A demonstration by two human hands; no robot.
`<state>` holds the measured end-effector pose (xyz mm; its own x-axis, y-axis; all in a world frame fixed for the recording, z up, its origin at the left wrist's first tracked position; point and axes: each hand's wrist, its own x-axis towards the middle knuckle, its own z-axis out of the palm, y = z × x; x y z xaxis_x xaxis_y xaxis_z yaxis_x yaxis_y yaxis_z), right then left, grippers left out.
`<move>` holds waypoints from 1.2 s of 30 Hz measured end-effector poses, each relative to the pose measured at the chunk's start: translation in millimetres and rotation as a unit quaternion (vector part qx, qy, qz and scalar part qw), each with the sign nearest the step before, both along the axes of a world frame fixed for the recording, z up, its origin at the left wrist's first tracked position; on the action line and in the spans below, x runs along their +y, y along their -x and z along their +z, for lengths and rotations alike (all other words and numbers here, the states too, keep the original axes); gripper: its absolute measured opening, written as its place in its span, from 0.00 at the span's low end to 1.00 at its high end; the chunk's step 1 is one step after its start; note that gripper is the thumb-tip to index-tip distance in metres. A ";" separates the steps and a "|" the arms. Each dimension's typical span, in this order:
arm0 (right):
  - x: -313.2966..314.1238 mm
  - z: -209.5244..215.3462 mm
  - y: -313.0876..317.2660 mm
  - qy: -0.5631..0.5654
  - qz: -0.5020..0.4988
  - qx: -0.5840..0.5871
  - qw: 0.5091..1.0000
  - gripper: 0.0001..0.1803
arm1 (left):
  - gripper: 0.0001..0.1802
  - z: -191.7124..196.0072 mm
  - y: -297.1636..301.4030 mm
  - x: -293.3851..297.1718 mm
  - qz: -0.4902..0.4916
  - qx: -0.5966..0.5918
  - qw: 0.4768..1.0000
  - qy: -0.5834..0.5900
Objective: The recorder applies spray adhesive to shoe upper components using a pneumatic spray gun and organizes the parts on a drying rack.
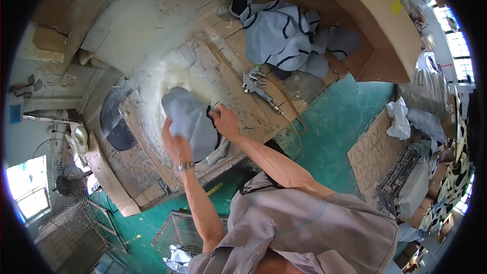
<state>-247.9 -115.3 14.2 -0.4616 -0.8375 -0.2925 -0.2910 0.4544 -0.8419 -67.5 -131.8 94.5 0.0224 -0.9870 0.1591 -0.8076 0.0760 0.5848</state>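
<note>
We find the grey fabric piece (pixel 190 116) toward the six o'clock edge of the wooden workbench (pixel 253 114), with the spray gun (pixel 257 87) at two o'clock from it and the heap of black-trimmed grey fabric (pixel 279 33) beyond, between one and two. Our right hand (pixel 224 121) is drawn narrow at the piece's three o'clock side, thumb and fingers pinching the black edging (pixel 211 114). Our left hand (pixel 176 143) is blurred over its eight o'clock edge, fingers extended; we cannot tell whether it grips or only rests there. We judge the piece light and soft, limp enough to crease or fold, though its smooth rounded outline suggests some body; it hardly looks fragile. The trimmed edge should give the firmest hold, with a flat palm opposite to keep the broad middle from buckling
</note>
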 end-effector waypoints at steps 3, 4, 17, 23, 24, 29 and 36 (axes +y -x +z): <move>-0.5 12.5 4.9 -0.004 0.054 -0.033 0.998 0.18 | 0.38 -25.5 41.2 -62.7 -0.132 -0.096 0.987 -0.012; -4.2 12.1 13.4 0.000 0.089 -0.032 0.995 0.19 | 0.38 -40.7 43.8 -74.8 -0.131 -0.097 0.987 -0.012; -145.7 -2.0 361.1 0.014 -0.144 0.405 0.903 0.26 | 0.41 -78.2 35.6 -102.8 -0.045 -0.153 0.981 -0.109; -167.6 -5.3 375.3 0.045 -0.044 0.390 0.919 0.13 | 0.43 -80.2 51.6 -106.0 -0.058 -0.127 0.984 -0.107; -168.9 9.9 350.9 0.197 0.010 0.375 0.906 0.11 | 0.43 -76.8 45.5 -103.6 -0.036 -0.131 0.985 -0.110; -139.9 135.0 212.5 0.326 0.203 0.215 0.898 0.18 | 0.60 -29.2 28.5 -88.5 -0.110 -0.006 0.989 0.102; -66.7 250.4 110.0 0.156 0.488 0.084 0.855 0.18 | 0.52 114.4 66.5 -17.1 -0.309 0.256 0.896 -0.190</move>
<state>-357.9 -182.0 264.6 0.4880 -0.8726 0.0176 -0.5318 -0.3133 -0.7868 -134.1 -148.9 208.9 -0.5725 -0.8172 -0.0661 -0.2981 0.1325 0.9453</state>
